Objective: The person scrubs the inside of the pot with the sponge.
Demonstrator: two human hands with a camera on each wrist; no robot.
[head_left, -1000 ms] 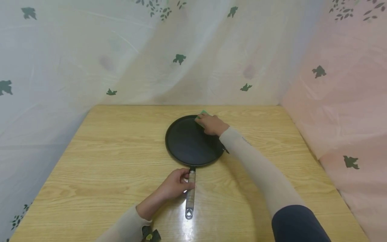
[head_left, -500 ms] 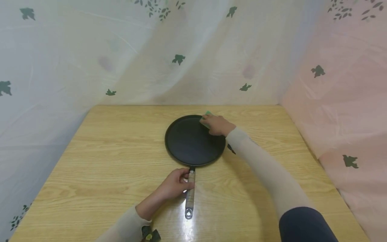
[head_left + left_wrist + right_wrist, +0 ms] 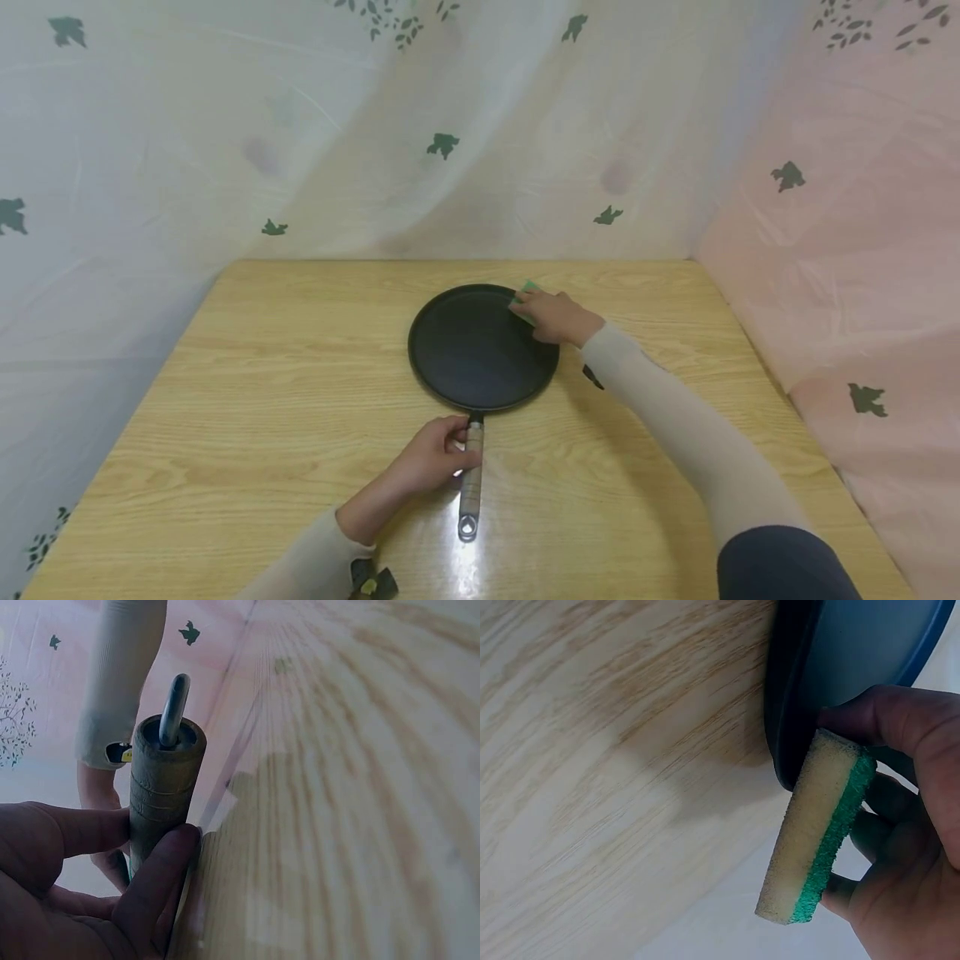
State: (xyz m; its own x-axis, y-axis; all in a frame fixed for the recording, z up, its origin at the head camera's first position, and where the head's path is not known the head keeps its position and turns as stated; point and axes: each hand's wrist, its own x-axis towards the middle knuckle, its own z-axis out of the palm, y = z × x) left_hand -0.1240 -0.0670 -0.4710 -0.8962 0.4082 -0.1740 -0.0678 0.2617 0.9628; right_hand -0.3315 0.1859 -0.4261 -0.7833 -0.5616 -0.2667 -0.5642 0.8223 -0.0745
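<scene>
A round, flat black frying pan (image 3: 480, 350) lies on the wooden table, its handle (image 3: 471, 492) pointing toward me. My left hand (image 3: 433, 457) grips that handle near the pan; the left wrist view shows thumb and fingers around the brown handle (image 3: 166, 780) with its metal hanging loop. At the pan's far right rim, my right hand (image 3: 557, 317) holds a sponge (image 3: 528, 288). In the right wrist view the sponge (image 3: 817, 832) has a yellowish side and a green scouring side, pinched by the fingers against the outer edge of the pan (image 3: 787, 697).
The wooden table (image 3: 285, 358) spreads around the pan on all sides. A pale patterned cloth (image 3: 337, 125) hangs behind its far edge, and a pink one (image 3: 862, 292) along the right.
My right hand has moved right along the pan's far rim with the sponge, the forearm shifting right too. The left hand and the pan have stayed put.
</scene>
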